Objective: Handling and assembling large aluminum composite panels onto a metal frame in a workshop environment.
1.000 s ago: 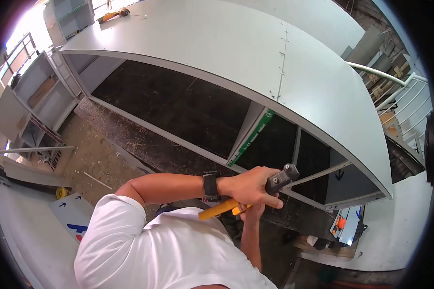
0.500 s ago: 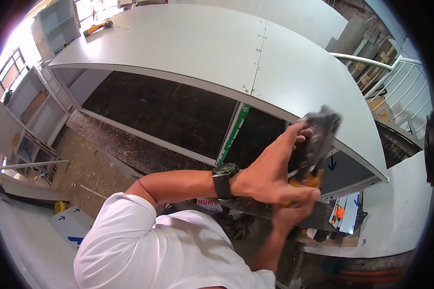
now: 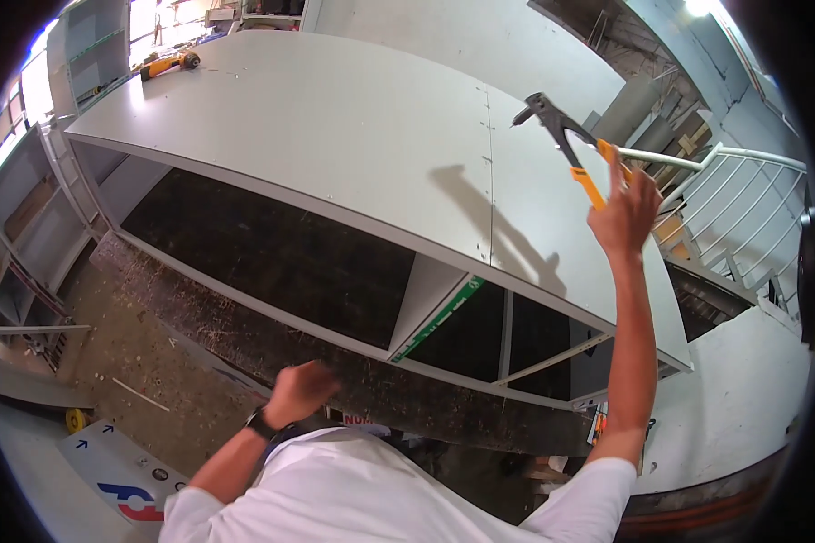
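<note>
My right hand (image 3: 627, 213) is raised over the right part of the large white cabinet (image 3: 353, 127). It grips a hand riveter (image 3: 560, 127) by its orange handles, which stand apart. The riveter's dark head points left, with a thin pin at its nose, and its shadow falls on the cabinet top by the seam. The index finger stretches along one handle. Down by my waist, in front of the cabinet's open front, my left hand (image 3: 301, 394) is smeared by motion. Its fingers look curled, but whether anything is in them does not show.
A yellow and black power drill (image 3: 167, 65) lies at the cabinet's far left corner. White railings (image 3: 743, 181) stand at the right, and shelf units (image 3: 36, 199) at the left. A yellow tape roll (image 3: 76, 420) and printed panel (image 3: 118, 462) lie at lower left.
My hands have parted: the right lifted the riveter up over the cabinet top, and the left dropped back toward my waist. The view has shifted too.
</note>
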### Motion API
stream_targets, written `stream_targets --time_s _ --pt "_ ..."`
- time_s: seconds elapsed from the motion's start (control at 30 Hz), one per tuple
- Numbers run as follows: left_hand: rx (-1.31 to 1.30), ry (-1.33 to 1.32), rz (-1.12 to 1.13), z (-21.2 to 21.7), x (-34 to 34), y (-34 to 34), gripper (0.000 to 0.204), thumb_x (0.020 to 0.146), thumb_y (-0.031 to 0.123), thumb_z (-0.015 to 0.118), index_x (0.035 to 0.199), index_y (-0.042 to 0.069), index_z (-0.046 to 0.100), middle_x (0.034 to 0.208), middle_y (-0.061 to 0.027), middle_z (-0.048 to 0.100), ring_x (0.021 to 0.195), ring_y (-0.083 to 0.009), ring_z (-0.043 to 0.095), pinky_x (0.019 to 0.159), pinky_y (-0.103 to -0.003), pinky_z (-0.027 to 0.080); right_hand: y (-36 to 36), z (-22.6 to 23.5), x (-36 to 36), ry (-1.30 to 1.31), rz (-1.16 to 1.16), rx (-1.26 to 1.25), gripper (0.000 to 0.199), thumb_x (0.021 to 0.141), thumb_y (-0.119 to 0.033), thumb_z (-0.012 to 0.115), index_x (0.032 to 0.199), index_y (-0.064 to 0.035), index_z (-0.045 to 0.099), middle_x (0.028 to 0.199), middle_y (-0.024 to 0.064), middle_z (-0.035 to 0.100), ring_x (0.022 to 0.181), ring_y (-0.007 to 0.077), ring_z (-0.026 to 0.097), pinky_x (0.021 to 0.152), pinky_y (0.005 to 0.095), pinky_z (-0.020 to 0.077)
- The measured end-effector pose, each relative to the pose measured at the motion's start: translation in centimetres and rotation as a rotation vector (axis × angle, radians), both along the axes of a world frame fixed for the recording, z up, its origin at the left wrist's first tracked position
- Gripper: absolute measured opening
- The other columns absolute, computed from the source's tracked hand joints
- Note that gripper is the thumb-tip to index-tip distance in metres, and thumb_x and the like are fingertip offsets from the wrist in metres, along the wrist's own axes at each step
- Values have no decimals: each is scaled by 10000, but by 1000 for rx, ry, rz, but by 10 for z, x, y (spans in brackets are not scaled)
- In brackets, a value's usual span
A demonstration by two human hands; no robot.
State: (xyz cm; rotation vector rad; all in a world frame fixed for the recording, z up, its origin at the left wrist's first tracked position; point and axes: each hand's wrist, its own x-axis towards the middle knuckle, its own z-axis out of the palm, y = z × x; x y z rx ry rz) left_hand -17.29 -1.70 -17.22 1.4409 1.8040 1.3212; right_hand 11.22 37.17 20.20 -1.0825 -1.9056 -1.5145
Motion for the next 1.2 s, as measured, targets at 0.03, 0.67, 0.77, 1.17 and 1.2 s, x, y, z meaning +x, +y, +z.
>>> stream_targets --time_s 0.03,0.67,0.77,1.17,1.2 --pt "-97 104 88 -29 -18 -21 133 819 113 805 901 49 722 753 -57 730 586 -219 624 573 -333 508 19 2 -15 -11 -27 -37 842 759 -101 757 1558 -194 509 1115 99 576 983 255 541 907 393 435" --pt "-517 -72 869 -211 -73 -265 223 772 143 784 914 -18 721 786 -140 734 673 -282 670 671 -387 553 129 -24 -127 -136 -201 -165 723 808 -112 767 1480 -105 499 1096 115 573 988 236 477 896 380 355" --pt "-423 -71 829 -159 -96 -218 170 793 77 787 919 -3 707 789 -121 725 674 -237 678 664 -342 549 131 -14 -125 -257 -185 -120 719 809 -109 766 1476 -90 498 1096 120 571 988 238 476 888 386 359" --pt "-48 -119 817 -81 -134 -156 109 909 21 710 1014 3 691 849 -64 715 697 -151 641 665 -265 521 124 -15 -130 -382 -195 -102 711 801 -92 770 1458 -57 500 1121 149 571 996 259 492 852 412 376" --pt "-53 -120 813 -78 -134 -156 109 909 21 710 1014 3 691 849 -64 715 697 -151 641 665 -265 521 126 -16 -127 -385 -199 -106 711 801 -92 770 1458 -57 500 1121 149 571 996 259 492 852 412 376"
